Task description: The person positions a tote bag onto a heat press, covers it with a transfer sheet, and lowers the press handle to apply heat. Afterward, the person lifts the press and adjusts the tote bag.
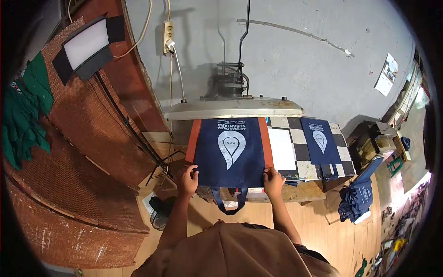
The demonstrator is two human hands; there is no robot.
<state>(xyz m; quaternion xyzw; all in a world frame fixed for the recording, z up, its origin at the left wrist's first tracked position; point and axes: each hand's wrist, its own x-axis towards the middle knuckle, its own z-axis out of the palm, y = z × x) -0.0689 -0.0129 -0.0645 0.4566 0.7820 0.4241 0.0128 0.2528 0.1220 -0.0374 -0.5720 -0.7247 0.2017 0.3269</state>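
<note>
A navy tote bag with a white pin-shaped print lies flat on the orange-red bed of a heat press. Its handle loop hangs over the near edge. My left hand pinches the bag's near left corner, and my right hand grips its near right corner. Above the bag's far end sits the press's metal upper plate, covering part of the bag from sight. To the right, a second navy tote bag with the same print rests on a black-and-white checkered table.
A white sheet lies beside the press. More navy bags are piled at lower right. On the left stand a light panel on a stand, a woven brown partition and hanging green cloth. A black fan is on the floor.
</note>
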